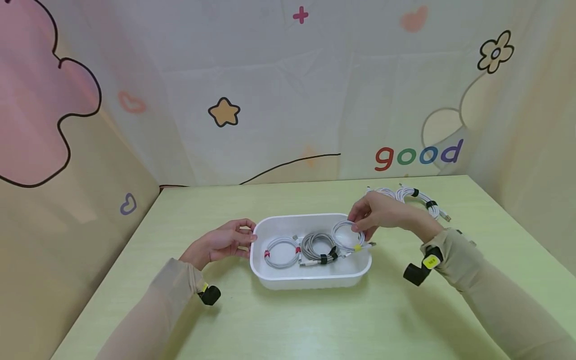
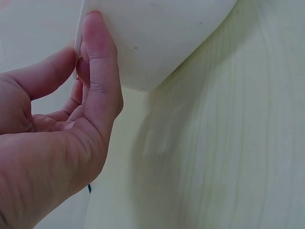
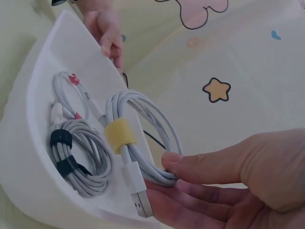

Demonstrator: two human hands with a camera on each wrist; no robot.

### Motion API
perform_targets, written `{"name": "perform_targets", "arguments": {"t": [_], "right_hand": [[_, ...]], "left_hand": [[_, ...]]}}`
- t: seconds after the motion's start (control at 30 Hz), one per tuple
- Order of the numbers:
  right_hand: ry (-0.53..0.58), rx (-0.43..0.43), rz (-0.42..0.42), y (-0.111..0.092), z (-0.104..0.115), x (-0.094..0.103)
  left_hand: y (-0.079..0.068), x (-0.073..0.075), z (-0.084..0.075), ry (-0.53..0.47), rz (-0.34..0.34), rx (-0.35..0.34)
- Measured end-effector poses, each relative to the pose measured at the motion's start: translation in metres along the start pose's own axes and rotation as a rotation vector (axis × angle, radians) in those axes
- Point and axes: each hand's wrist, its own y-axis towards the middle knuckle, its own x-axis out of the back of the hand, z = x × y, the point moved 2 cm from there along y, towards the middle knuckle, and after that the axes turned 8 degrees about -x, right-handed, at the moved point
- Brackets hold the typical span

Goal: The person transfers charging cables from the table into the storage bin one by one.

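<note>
A white plastic bin [image 1: 310, 280] stands on the table in the head view. My left hand [image 1: 228, 241] grips its left end; in the left wrist view the thumb and fingers [image 2: 100, 52] pinch the rim. My right hand [image 1: 380, 215] holds a coiled white USB cable [image 3: 143, 138] with a yellow strap between thumb and fingers, over the bin's right end. Inside the bin lie a grey cable coil [image 1: 318, 247] with black straps, in the middle, and a thin white cable coil [image 1: 282, 253] with red ties, at the left.
Behind my right hand, more white cable coils [image 1: 411, 194] with black straps lie at the table's back right. The pale green table [image 1: 288, 325] ends at a printed cloth backdrop [image 1: 288, 100], with cloth at both sides too.
</note>
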Motion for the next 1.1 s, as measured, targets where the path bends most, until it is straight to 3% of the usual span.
{"name": "perform_targets", "arguments": {"t": [0.27, 0.6, 0.77, 0.97, 1.1], "right_hand": [[-0.035, -0.001, 0.012, 0.012, 0.006, -0.018], [-0.068, 0.012, 0.035, 0.011, 0.010, -0.031], [-0.147, 0.034, 0.033, 0.008, 0.012, -0.032], [-0.195, 0.105, -0.147, -0.003, 0.010, -0.017], [-0.182, 0.098, -0.286, -0.014, -0.002, 0.003]], "left_hand": [[0.002, 0.001, 0.000, -0.010, 0.005, 0.002], [0.003, 0.000, -0.001, -0.014, 0.007, 0.003], [0.002, 0.000, -0.001, -0.008, 0.001, 0.002], [0.001, -0.001, -0.001, -0.008, -0.001, 0.005], [0.000, -0.001, -0.001, -0.006, -0.009, 0.004]]}}
